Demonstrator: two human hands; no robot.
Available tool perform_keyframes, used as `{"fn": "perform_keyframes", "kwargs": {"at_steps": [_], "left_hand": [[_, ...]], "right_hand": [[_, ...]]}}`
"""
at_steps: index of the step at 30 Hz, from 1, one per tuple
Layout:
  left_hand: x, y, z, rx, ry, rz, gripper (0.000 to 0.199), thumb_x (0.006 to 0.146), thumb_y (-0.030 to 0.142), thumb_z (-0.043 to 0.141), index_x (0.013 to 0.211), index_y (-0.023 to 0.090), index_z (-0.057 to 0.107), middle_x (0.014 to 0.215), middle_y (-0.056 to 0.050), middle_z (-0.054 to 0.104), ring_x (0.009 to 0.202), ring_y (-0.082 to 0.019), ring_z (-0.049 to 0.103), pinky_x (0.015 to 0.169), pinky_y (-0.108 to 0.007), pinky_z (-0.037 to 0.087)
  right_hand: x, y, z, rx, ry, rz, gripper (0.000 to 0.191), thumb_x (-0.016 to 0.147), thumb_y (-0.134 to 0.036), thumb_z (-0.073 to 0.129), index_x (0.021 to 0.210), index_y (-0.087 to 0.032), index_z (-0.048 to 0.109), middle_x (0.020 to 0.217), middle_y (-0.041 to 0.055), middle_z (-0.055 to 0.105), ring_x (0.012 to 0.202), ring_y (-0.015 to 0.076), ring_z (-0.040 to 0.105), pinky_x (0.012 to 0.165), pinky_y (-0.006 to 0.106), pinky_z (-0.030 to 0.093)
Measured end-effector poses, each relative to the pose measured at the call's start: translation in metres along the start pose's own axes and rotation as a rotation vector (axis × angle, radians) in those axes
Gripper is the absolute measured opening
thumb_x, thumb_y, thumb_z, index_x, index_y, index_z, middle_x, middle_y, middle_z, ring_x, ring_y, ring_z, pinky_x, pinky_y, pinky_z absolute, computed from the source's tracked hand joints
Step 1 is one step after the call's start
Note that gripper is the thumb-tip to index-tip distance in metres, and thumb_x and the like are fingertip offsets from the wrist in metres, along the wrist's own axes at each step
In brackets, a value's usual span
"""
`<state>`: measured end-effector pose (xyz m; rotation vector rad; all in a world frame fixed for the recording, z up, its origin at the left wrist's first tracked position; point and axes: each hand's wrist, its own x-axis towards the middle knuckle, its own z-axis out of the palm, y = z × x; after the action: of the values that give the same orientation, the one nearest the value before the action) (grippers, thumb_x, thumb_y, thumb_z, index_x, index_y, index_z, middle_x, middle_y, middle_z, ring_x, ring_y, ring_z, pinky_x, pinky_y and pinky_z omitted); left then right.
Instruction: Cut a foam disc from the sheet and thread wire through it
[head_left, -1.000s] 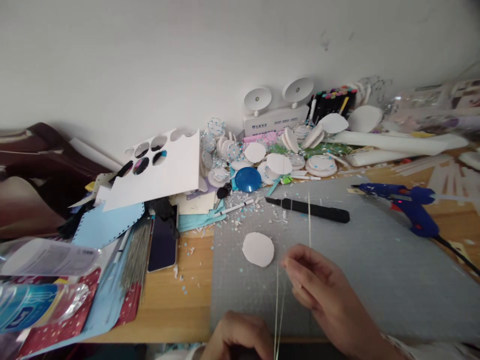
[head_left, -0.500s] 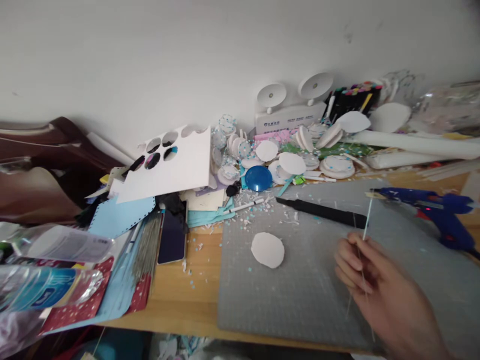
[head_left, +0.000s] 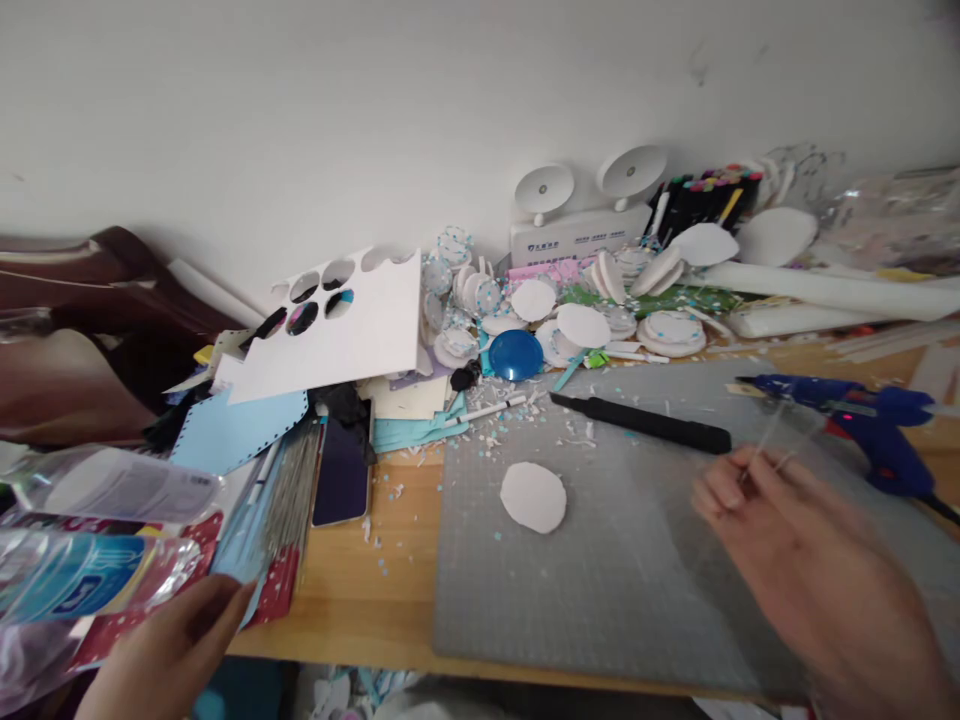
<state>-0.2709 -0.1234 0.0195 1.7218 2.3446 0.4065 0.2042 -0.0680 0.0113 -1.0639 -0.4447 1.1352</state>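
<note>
At eight o'clock, left hand (head_left: pixel 169 645) over a pale blue sheet (head_left: pixel 241 545), thumb and fingertips close together; cannot tell whether clamped on anything. Just beyond, thin wires (head_left: pixel 289 500). At five, white disc (head_left: pixel 534 497) flat on grey mat (head_left: pixel 615 590). Between three and four, black knife (head_left: pixel 645 422). At four, blurred right hand (head_left: pixel 795 550), fingertips pinched on a thin pale strand (head_left: pixel 767 428). At three, blue glue gun (head_left: pixel 870 400), near that strand.
</note>
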Motion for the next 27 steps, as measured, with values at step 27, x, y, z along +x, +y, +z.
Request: {"fn": "perform_keyframes", "kwargs": {"at_steps": [27], "left_hand": [[-0.015,0.226,0.081,-1.384,-0.450,0.216,0.025,0.094,0.037,0.056,0.104,0.020,0.070,0.093,-0.007,0.073,0.083,-0.018,0.069,0.079,-0.030,0.056]], "right_hand": [[-0.057,0.029,0.001,-0.596,-0.673,0.402,0.045,0.088,-0.063,0.051,0.082,-0.020,0.063,0.057,-0.0038,0.045,0.052,0.0079,0.034,0.048,0.020,0.025]]}}
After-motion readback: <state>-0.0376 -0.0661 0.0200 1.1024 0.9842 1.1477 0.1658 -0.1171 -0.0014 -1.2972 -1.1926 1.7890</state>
